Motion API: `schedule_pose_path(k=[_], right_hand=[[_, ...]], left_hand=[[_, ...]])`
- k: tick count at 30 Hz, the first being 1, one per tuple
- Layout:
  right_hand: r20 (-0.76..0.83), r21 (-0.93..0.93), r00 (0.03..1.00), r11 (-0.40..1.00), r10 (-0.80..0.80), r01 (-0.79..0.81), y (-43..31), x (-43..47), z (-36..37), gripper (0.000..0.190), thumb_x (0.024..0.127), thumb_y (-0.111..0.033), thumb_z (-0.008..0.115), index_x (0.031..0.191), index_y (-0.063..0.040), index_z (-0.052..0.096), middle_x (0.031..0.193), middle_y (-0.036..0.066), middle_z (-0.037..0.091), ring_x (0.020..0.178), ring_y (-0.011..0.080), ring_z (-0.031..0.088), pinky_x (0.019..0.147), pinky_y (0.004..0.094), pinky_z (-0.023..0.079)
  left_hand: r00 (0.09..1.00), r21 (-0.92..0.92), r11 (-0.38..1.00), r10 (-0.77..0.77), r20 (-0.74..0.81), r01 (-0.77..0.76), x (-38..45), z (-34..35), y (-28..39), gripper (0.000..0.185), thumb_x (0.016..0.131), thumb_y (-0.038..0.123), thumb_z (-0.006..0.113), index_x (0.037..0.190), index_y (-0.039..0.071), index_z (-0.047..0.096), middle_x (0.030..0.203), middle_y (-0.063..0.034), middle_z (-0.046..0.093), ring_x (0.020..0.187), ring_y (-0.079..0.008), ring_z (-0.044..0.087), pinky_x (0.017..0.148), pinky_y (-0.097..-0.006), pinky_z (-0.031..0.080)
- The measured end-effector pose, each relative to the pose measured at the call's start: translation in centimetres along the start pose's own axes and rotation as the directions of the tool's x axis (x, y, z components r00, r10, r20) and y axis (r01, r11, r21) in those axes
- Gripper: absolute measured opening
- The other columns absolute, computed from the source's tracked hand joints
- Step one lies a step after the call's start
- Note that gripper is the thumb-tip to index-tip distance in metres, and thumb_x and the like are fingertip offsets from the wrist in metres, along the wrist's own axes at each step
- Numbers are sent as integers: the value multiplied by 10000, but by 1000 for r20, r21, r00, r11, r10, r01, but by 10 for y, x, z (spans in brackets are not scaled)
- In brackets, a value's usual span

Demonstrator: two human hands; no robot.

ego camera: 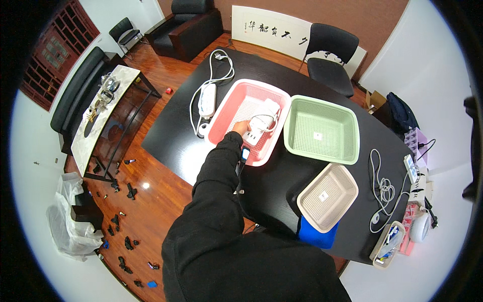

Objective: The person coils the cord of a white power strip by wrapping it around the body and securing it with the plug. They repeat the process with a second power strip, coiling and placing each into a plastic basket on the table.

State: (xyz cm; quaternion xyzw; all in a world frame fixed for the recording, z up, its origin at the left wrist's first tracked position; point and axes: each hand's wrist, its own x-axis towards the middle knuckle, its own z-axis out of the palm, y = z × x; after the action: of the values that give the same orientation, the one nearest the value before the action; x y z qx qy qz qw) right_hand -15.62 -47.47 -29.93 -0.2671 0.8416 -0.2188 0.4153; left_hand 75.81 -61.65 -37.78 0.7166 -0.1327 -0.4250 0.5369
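My left hand (241,127) reaches into a pink plastic basket (223,109), its fingers closed at the near left edge of a white power strip (255,133). White cable is bundled around the strip, which lies slanted in the basket. My right hand is out of view. Right of the pink basket stands a green plastic basket (349,130) with a small label on its floor. Nearer my body is a smaller beige basket (349,188), partly over a blue cloth-like item (317,234). Another white power strip (207,100) lies left of the pink basket, its cable looped beyond it.
All this rests on a black table (169,132). At its right are a white coiled cable (385,190), a beige bin (396,256) of small items and a small white fan (419,227). A black chair (330,71) stands beyond; small black objects lie scattered on the floor at left.
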Motion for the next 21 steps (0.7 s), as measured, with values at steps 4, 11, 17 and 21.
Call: schedule_pose_path(k=[4, 11, 17, 21], right_hand=[[-17, 11, 1000, 1000, 17, -17, 4, -8, 3, 193, 946, -196, 590, 1002, -22, 652, 700, 40, 576, 596, 154, 555, 470, 330, 443], [-9, 82, 995, 992, -100, 101, 7, 4, 0, 184, 958, -167, 581, 1017, -11, 658, 699, 48, 580, 589, 160, 557, 465, 334, 449], [250, 11, 957, 989, -148, 151, -1, 56, -13, 262, 981, -181, 579, 1154, 9, 628, 800, 80, 653, 665, 185, 604, 561, 343, 511], [367, -190, 888, 913, -276, 362, 31, 83, -22, 216, 980, -208, 562, 1035, -26, 664, 866, 84, 609, 697, 208, 553, 579, 340, 432]], left_hand=[[979, 656, 741, 204, -16, -144, -6, 2, 5, 494, 742, 270, 700, 1122, -45, 675, 1123, -276, 661, 1046, -398, 631, 950, -409, 498], [896, 717, 610, 441, 46, -338, -77, 35, 45, 970, 665, 178, 805, 1469, -48, 312, 1293, -321, 515, 1210, -474, 529, 1044, -471, 447], [850, 673, 594, 517, 99, -440, -77, 35, 34, 982, 639, 122, 807, 1474, -62, 325, 1333, -311, 496, 1263, -445, 494, 1093, -453, 412], [886, 621, 647, 423, 190, -443, -69, 25, 32, 885, 666, 115, 786, 1450, -33, 402, 1316, -263, 562, 1218, -393, 550, 1088, -450, 418]])
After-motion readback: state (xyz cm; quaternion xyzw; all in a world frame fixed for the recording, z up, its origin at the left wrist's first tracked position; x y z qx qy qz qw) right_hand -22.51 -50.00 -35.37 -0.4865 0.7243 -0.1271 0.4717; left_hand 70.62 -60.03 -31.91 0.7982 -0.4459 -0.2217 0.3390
